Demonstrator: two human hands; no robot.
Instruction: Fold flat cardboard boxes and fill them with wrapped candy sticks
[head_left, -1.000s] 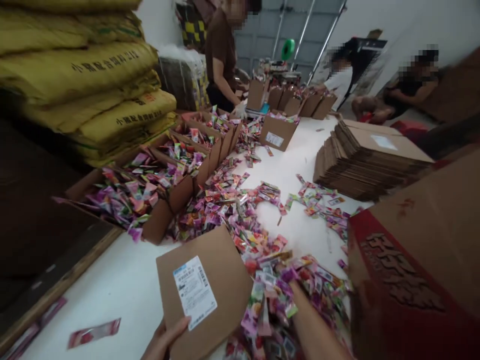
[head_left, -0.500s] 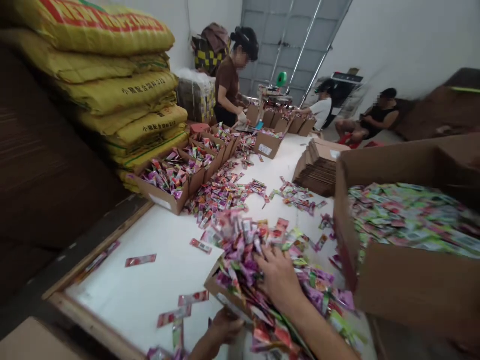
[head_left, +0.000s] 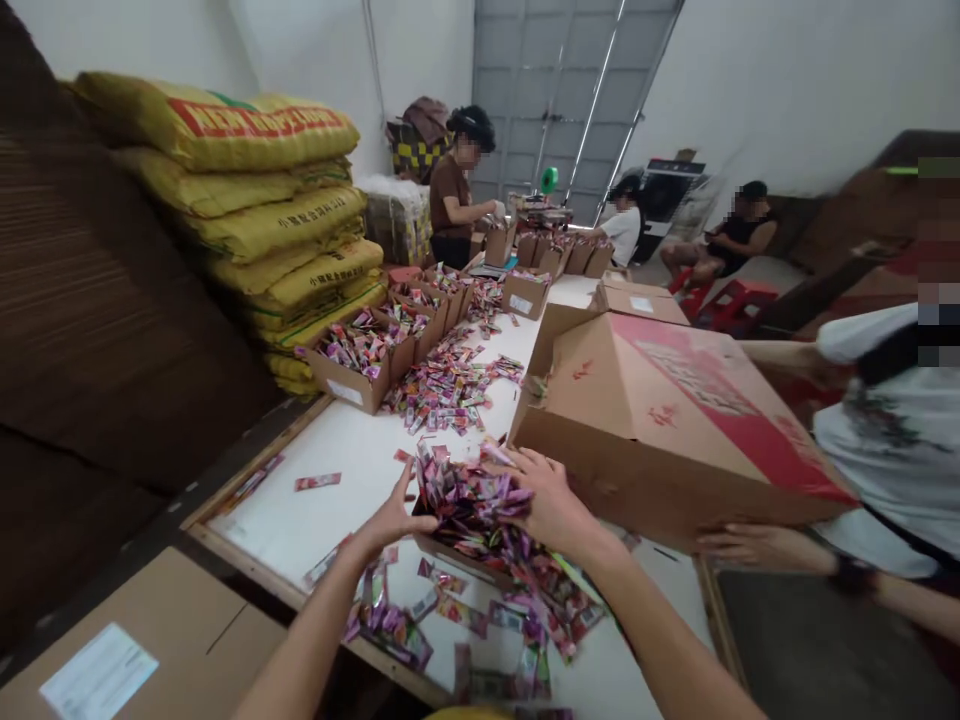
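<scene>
A small cardboard box [head_left: 450, 553] heaped with pink and purple sachets [head_left: 465, 495] stands near the front of the white table [head_left: 352, 460]. My left hand [head_left: 391, 518] presses against the left side of the heap, fingers spread. My right hand [head_left: 551, 500] lies flat on the heap's right side, fingers apart. Loose sachets [head_left: 465, 610] are strewn around the box. A large cardboard box with a red band [head_left: 660, 420] is tipped over the table just right of my hands, with a co-worker's hand [head_left: 757, 547] under it.
Open boxes of sachets [head_left: 360, 355] line the table's left side beside stacked yellow sacks [head_left: 277, 220]. More sachets [head_left: 450, 385] lie mid-table. A labelled carton [head_left: 127, 650] sits at the near left. Three people work or sit at the far end.
The view pulled back. My left hand rose from under the small box to the heap's side. The large box, earlier upright showing sachets inside, is now tipped over the table by a co-worker.
</scene>
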